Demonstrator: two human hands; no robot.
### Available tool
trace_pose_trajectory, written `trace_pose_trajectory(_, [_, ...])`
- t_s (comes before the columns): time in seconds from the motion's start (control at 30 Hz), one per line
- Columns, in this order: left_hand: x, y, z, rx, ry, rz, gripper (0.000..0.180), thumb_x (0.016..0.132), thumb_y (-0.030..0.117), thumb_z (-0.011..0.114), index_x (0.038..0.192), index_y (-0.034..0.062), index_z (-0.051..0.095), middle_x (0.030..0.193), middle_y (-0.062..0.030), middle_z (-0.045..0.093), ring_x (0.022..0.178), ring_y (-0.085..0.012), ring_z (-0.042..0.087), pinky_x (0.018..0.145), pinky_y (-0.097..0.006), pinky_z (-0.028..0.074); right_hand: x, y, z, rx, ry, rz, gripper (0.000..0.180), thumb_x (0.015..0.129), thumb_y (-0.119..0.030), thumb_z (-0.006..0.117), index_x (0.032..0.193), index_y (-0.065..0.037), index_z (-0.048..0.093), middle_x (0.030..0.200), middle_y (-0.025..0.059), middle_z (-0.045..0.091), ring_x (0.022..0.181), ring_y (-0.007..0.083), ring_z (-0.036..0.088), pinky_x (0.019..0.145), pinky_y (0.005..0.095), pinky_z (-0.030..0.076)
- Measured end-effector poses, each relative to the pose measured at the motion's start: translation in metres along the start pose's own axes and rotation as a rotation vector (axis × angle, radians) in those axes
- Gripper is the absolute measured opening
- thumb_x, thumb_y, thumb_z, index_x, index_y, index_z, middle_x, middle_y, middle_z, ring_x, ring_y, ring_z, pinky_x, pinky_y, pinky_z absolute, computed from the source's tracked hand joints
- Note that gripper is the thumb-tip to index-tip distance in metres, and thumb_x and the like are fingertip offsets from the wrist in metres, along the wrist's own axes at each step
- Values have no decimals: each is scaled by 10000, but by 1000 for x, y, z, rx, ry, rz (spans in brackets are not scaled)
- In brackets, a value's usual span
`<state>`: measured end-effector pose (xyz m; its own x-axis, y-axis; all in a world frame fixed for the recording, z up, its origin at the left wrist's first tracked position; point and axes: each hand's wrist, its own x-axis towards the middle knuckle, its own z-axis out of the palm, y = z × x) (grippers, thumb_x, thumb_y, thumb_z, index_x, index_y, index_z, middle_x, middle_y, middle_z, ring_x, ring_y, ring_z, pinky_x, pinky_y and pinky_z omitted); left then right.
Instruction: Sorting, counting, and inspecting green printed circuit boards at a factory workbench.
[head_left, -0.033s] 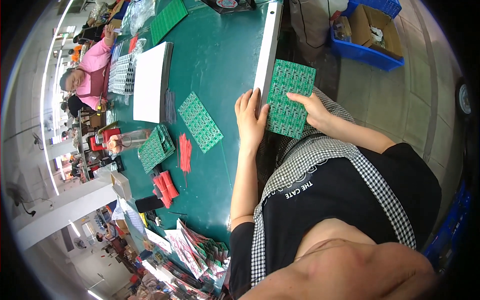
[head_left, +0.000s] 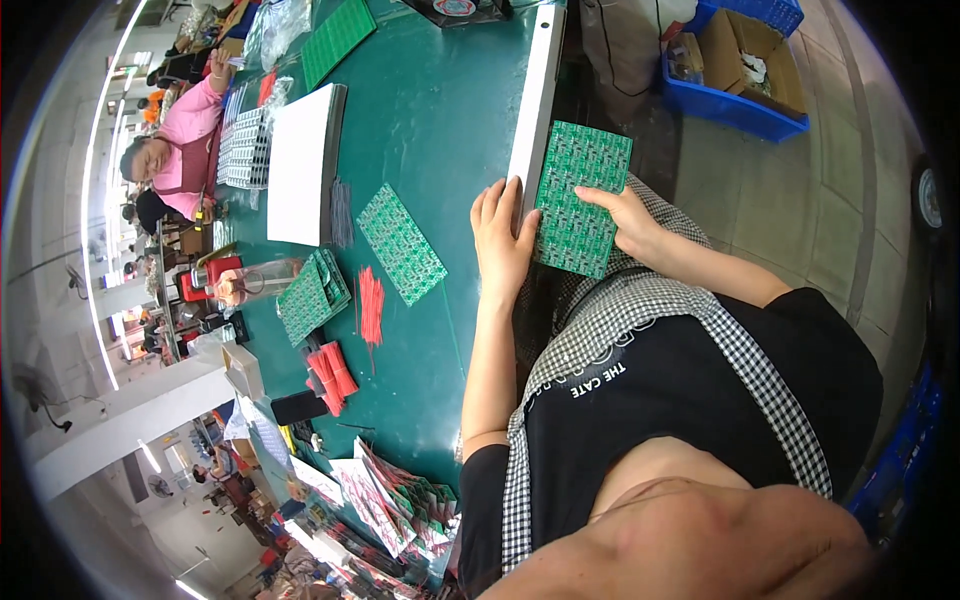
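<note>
My right hand (head_left: 628, 216) grips a green circuit board panel (head_left: 583, 200) at its right side, thumb on the upper face and the other fingers hidden beneath. The panel is held over my lap, beside the table's edge, and carries rows of small repeated boards. My left hand (head_left: 500, 238) lies at the pale table edge strip (head_left: 536, 95), its fingers stretched out. Its thumb is beside the panel's left edge; whether it touches I cannot tell. Left of this hand, another green circuit board panel (head_left: 401, 244) lies on the green table (head_left: 430, 130).
Red wires (head_left: 370, 305), stacked circuit boards (head_left: 312, 298), a red bundle (head_left: 331, 377) and a white board (head_left: 300, 165) lie farther left. Boards with papers (head_left: 395, 500) are piled near me. A blue crate (head_left: 735, 107) stands at right. A co-worker (head_left: 180, 145) sits across the table.
</note>
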<state>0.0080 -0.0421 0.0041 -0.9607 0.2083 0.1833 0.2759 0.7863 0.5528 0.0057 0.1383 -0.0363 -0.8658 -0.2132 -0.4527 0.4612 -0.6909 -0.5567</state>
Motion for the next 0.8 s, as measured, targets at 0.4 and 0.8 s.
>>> trace_pose_trajectory(0.4, [-1, -1, 0, 2, 11, 6, 455, 801, 148, 593, 1230, 53, 476, 1252, -130, 468, 1181, -331, 364, 987, -412, 320, 2, 0, -2, -27, -13, -15, 264, 799, -58, 614, 1053, -20, 555, 1017, 77, 614, 931, 179, 590, 816, 325, 483])
trace_pose_trajectory(0.8, [-1, -1, 1, 6, -1, -12, 473, 795, 137, 594, 1245, 60, 468, 1275, -120, 463, 1189, -343, 360, 996, -412, 313, 3, 0, -1, -26, -43, -29, 262, 806, -60, 609, 1057, -19, 551, 1022, 87, 612, 941, 184, 590, 823, 334, 485])
